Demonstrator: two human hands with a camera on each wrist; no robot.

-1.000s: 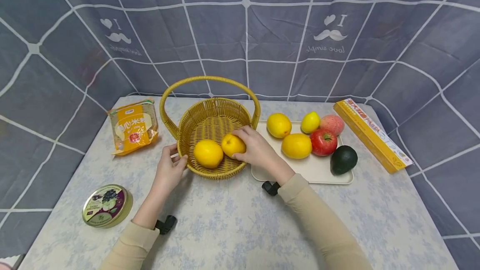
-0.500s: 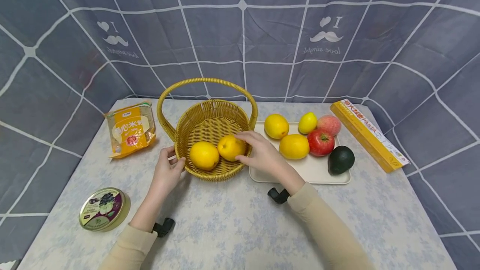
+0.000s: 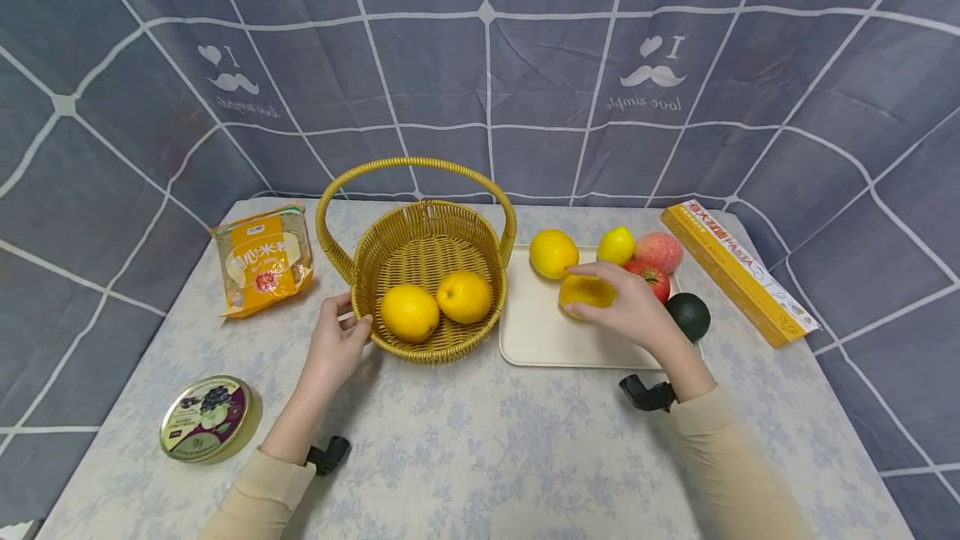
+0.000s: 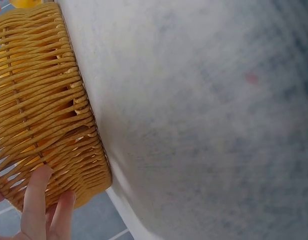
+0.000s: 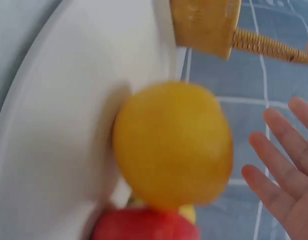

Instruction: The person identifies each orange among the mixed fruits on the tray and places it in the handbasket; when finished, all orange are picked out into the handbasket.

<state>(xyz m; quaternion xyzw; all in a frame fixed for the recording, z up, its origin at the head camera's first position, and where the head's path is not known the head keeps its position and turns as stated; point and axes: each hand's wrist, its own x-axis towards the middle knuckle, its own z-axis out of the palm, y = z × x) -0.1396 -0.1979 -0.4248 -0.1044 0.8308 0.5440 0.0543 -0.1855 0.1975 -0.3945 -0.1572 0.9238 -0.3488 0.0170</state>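
Observation:
My left hand (image 3: 341,338) holds the yellow wicker basket (image 3: 491,332) at its left rim, thumb over the edge and fingers (image 4: 37,192) against the woven outer wall. Inside the basket lie two large lemons side by side, a left lemon (image 3: 409,312) and a right lemon (image 3: 465,297). My right hand (image 3: 630,302) is over the cream tray (image 3: 543,340), thumb and fingers spread about another large lemon (image 3: 581,292). In the right wrist view the fingers (image 5: 281,170) are straight and apart from that lemon (image 5: 174,145).
Also on the tray are a large lemon (image 3: 553,254), a small lemon (image 3: 617,246), a peach (image 3: 658,252), a red apple (image 3: 654,277) and a dark green avocado (image 3: 688,317). A pasta box (image 3: 738,269) lies right, a grain bag (image 3: 264,261) and round tin (image 3: 210,417) left.
My right hand lets go of the right lemon in the basket and moves right, over the tray's front large lemon. My left hand stays on the basket rim.

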